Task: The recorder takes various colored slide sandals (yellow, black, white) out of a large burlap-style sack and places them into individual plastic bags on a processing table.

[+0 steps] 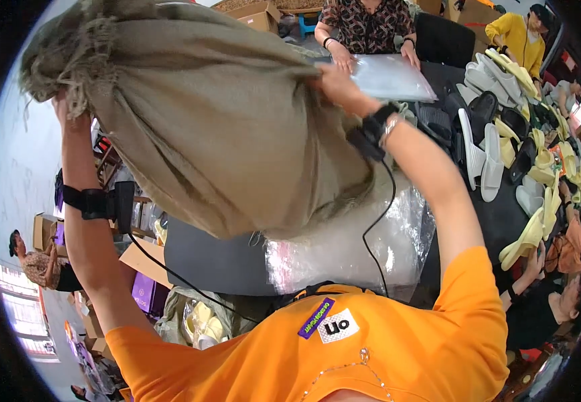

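- Burlap sack (216, 127): dull khaki-tan, with a frayed edge.
- Wearer's shirt (371, 355): bright orange.
- Wrist straps (93, 201): black.
- Table (498, 214): black.
- Slippers (491, 161): white, pale yellow and black.
- Plastic bags (344, 254): clear, shiny.
- Co-worker's blouse (371, 27): dark, floral-patterned.

dark table (498, 214) | barred window (19, 315) lower left | cardboard boxes (257, 13) behind

burlap sack (216, 127) raised centre, clear plastic bags (344, 251) on table, purple label (316, 317) on shirt
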A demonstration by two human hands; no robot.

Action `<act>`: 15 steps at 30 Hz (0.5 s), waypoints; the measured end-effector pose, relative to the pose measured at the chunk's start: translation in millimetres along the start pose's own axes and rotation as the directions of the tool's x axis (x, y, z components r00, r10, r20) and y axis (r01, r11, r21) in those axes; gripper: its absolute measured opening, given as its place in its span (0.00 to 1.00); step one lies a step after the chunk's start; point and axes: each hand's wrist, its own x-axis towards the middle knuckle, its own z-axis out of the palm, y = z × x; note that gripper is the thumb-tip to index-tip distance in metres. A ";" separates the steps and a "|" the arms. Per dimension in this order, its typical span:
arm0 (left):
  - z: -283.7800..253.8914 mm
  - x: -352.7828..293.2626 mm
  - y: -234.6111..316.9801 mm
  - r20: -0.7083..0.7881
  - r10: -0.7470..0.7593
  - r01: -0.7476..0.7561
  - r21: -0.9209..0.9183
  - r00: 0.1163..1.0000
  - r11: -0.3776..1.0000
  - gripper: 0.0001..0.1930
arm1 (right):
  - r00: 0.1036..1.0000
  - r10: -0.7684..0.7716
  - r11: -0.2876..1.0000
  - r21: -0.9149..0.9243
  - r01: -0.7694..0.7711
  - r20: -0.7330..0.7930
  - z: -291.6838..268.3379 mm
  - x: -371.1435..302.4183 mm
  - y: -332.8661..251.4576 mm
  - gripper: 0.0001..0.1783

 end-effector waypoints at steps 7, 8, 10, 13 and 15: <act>-43.8 39.1 -6.5 0.250 0.062 -0.029 -0.131 0.966 0.991 0.36 | 0.974 0.178 0.885 0.410 -0.220 0.139 -43.7 140.1 0.9 0.21; -98.3 43.9 10.2 0.215 0.049 -0.042 -0.037 0.975 0.998 0.36 | 0.968 0.133 0.866 0.451 -0.218 0.213 -45.6 124.1 -35.1 0.21; -64.1 14.1 -24.9 0.278 0.025 -0.015 -0.038 0.960 0.999 0.36 | 0.507 -0.004 0.960 0.145 -0.239 0.862 -83.5 115.2 -118.1 0.51; -62.0 12.3 3.4 0.320 0.023 -0.054 0.088 0.947 0.995 0.36 | 0.892 -0.126 0.982 -0.071 0.173 0.434 -50.1 78.9 -155.2 0.44; -22.1 -9.9 -0.5 0.363 0.001 -0.059 0.147 0.932 0.987 0.36 | 0.685 -0.298 0.932 0.358 0.058 0.665 -35.5 100.5 -153.3 0.43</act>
